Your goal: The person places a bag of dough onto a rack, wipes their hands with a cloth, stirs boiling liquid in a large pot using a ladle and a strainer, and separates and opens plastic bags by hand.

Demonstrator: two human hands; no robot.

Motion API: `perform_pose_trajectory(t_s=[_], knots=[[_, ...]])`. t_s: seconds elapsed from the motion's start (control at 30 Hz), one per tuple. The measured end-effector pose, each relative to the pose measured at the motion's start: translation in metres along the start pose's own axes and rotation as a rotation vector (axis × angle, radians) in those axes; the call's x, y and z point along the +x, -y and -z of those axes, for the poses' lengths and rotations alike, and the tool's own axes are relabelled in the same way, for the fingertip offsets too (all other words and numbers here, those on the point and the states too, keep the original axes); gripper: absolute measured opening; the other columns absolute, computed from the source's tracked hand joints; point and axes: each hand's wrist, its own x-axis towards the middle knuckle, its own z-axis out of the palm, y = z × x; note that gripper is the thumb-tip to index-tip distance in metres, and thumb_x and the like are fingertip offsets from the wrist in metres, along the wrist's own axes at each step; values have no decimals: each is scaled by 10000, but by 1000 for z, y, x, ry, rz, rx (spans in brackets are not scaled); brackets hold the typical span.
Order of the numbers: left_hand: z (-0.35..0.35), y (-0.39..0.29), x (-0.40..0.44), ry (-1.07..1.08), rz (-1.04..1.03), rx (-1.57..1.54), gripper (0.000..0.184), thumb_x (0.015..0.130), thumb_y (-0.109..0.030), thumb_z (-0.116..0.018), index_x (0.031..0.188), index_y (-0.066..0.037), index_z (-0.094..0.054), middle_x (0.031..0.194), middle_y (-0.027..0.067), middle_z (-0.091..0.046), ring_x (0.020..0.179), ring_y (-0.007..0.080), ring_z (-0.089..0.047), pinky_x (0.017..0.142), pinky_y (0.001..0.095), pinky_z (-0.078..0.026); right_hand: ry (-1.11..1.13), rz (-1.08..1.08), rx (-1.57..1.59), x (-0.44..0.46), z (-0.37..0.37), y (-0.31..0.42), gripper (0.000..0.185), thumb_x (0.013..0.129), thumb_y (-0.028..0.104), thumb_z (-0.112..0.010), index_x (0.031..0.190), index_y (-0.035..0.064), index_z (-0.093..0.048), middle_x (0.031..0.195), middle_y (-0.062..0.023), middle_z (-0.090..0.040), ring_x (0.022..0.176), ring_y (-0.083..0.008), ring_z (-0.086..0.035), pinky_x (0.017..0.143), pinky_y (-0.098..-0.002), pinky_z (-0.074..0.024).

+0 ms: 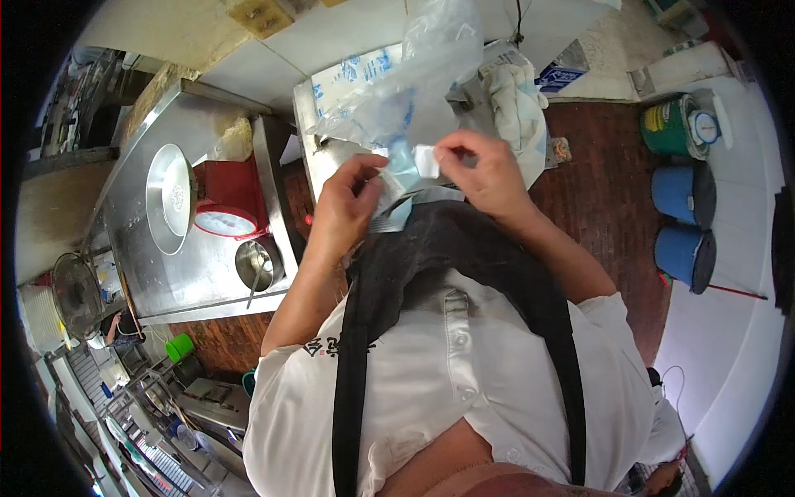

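Observation:
My left hand (349, 199) is closed on a small printed plastic packet (391, 203), pale blue and partly see-through. Its lower part hangs over the dark apron (439, 236). Between the thumb and fingers of my right hand (490, 172) is a small white piece (427, 161), close to the packet's upper end. Whether the piece is still joined to the packet I cannot tell. Just beyond both hands, a large clear plastic bag (397, 91) lies over a white surface with blue print (352, 70).
On the left, a steel counter (166, 277) bears a red scale (228, 195), a wide metal bowl (171, 199) and a small pot (258, 265) with a utensil in it. A cloth (513, 103) hangs beyond my right hand. Blue lidded bins (675, 195) stand at right.

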Motion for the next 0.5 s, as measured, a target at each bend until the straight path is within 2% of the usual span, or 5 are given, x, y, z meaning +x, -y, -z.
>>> perform_pose_trajectory(t_s=[0.1,0.2,0.27,0.37,0.5], knots=[[36,-7,5,100,-42,203,201,895,-20,-608,1092,-40,-642,691,34,-548,635,111,-479,608,271,-419,-265,143,-92,7,13,-11,125,799,10,-701,901,45,-639,778,-72,-607,679,-204,-609,650,-338,-485],[65,-25,14,182,-245,319,230,905,-5,-599,1124,-62,-644,697,39,-543,582,128,-473,580,285,-420,-407,572,-484,19,12,-22,205,741,-1,-717,919,75,-648,829,-39,-617,740,-208,-601,702,-360,-453],[74,-49,16,207,-123,281,231,920,14,-572,1134,-45,-640,773,62,-580,573,127,-486,578,314,-439,-267,659,-612,23,3,-33,256,733,87,-731,980,97,-664,907,-7,-616,838,-206,-563,773,-373,-411],[80,-36,37,112,-314,347,257,932,-88,-607,1185,-57,-634,705,66,-569,575,122,-495,566,330,-440,-91,688,-706,28,-19,-48,306,780,126,-727,1084,113,-697,956,7,-603,859,-214,-537,766,-368,-397],[51,-62,62,-16,-162,457,371,916,-255,-665,1248,-91,-638,631,87,-559,575,158,-523,583,334,-449,-91,600,-616,13,-31,-48,332,782,176,-753,1099,108,-681,929,-6,-587,832,-221,-532,762,-370,-401]])
